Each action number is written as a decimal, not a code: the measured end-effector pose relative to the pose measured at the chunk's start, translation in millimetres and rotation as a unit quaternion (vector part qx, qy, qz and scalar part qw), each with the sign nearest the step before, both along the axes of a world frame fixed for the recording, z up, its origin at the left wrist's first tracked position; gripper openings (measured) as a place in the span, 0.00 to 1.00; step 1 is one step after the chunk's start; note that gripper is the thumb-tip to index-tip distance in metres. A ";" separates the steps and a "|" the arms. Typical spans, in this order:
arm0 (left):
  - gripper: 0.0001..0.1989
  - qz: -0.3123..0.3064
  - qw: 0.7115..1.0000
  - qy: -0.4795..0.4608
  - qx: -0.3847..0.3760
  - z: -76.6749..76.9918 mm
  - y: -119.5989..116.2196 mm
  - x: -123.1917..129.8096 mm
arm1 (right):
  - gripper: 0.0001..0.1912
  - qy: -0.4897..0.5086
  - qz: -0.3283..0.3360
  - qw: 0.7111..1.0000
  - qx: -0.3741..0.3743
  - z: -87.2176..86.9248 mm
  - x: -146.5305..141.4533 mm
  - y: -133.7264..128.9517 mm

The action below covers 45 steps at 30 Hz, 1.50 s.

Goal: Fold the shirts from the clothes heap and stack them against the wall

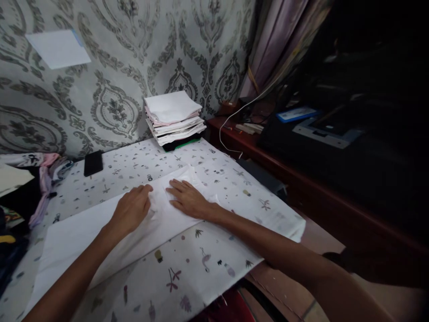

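Observation:
A long folded piece of white cloth [73, 237] lies flat across the patterned table cover [214, 255]. My left hand [132, 210] is closed on it near the middle, with its fingers curled in and the fabric wrinkled beside the thumb. Flat on the right end of the same cloth rests my right hand [187, 199], fingers stretched out and apart. Parts of the cloth under both hands are hidden.
Behind the cloth stands a stack of folded clothes [174, 116] against the patterned wall. A black phone [93, 163] lies at the back left. Loose clothes [43, 179] are heaped along the left edge. A dark red desk [284, 165] with a white cable [223, 129] is at right.

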<state>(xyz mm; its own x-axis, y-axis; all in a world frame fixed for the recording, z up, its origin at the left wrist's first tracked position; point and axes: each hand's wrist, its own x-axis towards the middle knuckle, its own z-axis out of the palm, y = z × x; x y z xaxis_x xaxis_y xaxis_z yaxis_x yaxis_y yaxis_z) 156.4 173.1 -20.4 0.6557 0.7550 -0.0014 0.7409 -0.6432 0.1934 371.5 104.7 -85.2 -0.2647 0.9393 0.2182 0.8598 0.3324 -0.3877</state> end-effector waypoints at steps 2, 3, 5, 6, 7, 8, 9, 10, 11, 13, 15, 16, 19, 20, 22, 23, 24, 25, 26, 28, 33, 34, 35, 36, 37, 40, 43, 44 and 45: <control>0.16 -0.059 0.997 -0.049 -0.010 1.9 -2.9 14.9 | 0.21 0.050 -0.010 0.999 0.002 5.2 7.8 -0.4; 0.16 -0.084 0.994 -0.066 -0.021 1.7 -2.2 23.3 | 0.20 0.086 -0.026 0.996 0.006 8.6 14.8 -1.2; 0.17 -0.113 0.989 -0.083 -0.042 -1.4 3.4 41.0 | 0.19 0.167 -0.082 0.982 0.021 16.3 34.4 -5.4; 0.19 -0.119 0.988 -0.084 -0.052 -4.4 7.7 50.1 | 0.18 0.209 -0.114 0.971 0.029 20.2 46.0 -9.3; 0.21 -0.123 0.987 -0.083 -0.061 -8.3 12.3 59.3 | 0.17 0.250 -0.145 0.957 0.035 23.7 57.6 -14.7; 0.23 -0.126 0.986 -0.080 -0.068 -13.0 16.9 68.3 | 0.17 0.286 -0.173 0.942 0.038 26.8 68.4 -21.6; 0.26 -0.132 0.986 -0.076 -0.073 -18.3 20.8 77.1 | 0.16 0.317 -0.197 0.927 0.036 29.1 77.7 -30.1; 0.27 -0.142 0.984 -0.071 -0.076 -24.1 23.8 85.4 | 0.15 0.338 -0.217 0.915 0.031 30.7 84.8 -39.9; 0.29 -0.154 0.983 -0.065 -0.078 -30.2 25.8 92.8 | 0.15 0.346 -0.230 0.909 0.022 31.5 89.5 -50.6; 0.30 -0.175 0.980 -0.050 -0.078 -42.2 26.9 104.7 | 0.12 0.317 -0.239 0.918 0.007 31.0 92.1 -72.4; 0.30 -0.181 0.980 -0.037 -0.071 -52.5 25.7 111.6 | 0.12 0.254 -0.227 0.940 -0.004 28.6 88.0 -91.4; 0.29 -0.179 0.981 -0.034 -0.063 -56.2 24.7 113.2 | 0.13 0.224 -0.218 0.950 -0.010 27.0 84.6 -98.7; 0.28 -0.175 0.983 -0.043 -0.038 -59.2 21.6 112.5 | 0.12 0.164 -0.202 0.965 -0.039 22.4 74.6 -110.3; 0.27 -0.180 0.982 -0.052 -0.031 -57.4 20.4 111.1 | 0.10 0.151 -0.199 0.967 -0.048 21.2 72.3 -111.1; 0.24 -0.201 0.977 -0.074 -0.016 -50.7 17.5 107.7 | 0.07 0.138 -0.193 0.970 -0.057 19.8 69.9 -110.0; 0.23 -0.214 0.973 -0.084 -0.009 -46.7 15.9 106.1 | 0.06 0.142 -0.187 0.970 -0.056 19.6 69.7 -108.6; 0.21 -0.224 0.970 -0.092 -0.003 -42.8 14.3 104.6 | 0.06 0.154 -0.180 0.970 -0.053 19.5 70.0 -106.9; 0.20 -0.231 0.968 -0.097 0.002 -39.4 13.0 103.2 | 0.07 0.170 -0.173 0.969 -0.048 19.6 70.4 -105.3; 0.19 -0.234 0.967 -0.100 0.003 -36.8 12.0 101.8 | 0.08 0.185 -0.169 0.967 -0.045 19.7 70.9 -103.7; 0.18 -0.228 0.968 -0.101 -0.002 -34.1 12.0 98.7 | 0.08 0.201 -0.171 0.963 -0.049 19.6 71.2 -100.9; 0.17 -0.149 0.983 -0.105 -0.014 -35.2 21.9 86.1 | 0.06 0.148 -0.223 0.961 -0.070 15.1 66.6 -97.4; 0.16 -0.118 0.987 -0.107 -0.013 -34.8 24.5 83.4 | 0.07 0.141 -0.232 0.960 -0.068 13.5 65.7 -97.1; 0.15 -0.088 0.990 -0.106 -0.013 -34.0 26.8 81.2 | 0.09 0.140 -0.238 0.959 -0.065 11.8 65.1 -96.9; 0.13 -0.061 0.993 -0.101 -0.014 -32.9 28.6 79.5 | 0.12 0.141 -0.243 0.958 -0.062 9.9 64.8 -96.7; 0.12 -0.039 0.995 -0.092 -0.016 -31.6 29.7 78.5 | 0.14 0.143 -0.244 0.957 -0.060 8.2 64.7 -96.4; 0.11 -0.003 0.998 -0.062 -0.030 -28.7 29.4 78.6 | 0.16 0.145 -0.241 0.958 -0.053 4.1 65.5 -95.8; 0.08 0.004 0.998 -0.050 -0.034 -29.1 26.6 79.8 | 0.16 0.143 -0.238 0.959 -0.051 3.5 65.9 -95.7; 0.07 0.003 0.998 -0.052 -0.029 -29.8 26.1 79.6 | 0.16 0.142 -0.237 0.960 -0.051 4.1 65.8 -95.9; 0.06 0.003 0.998 -0.059 -0.018 -30.6 26.0 79.0 | 0.16 0.140 -0.237 0.960 -0.051 4.8 65.7 -96.2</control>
<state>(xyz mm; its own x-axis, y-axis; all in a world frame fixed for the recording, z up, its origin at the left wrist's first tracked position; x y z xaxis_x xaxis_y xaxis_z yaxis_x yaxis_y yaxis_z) 235.4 199.1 -51.0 0.6481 0.7601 0.0479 0.7160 -0.6295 0.3017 437.2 8.5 -80.4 0.2535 0.9599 0.1199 0.7620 -0.1218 -0.6361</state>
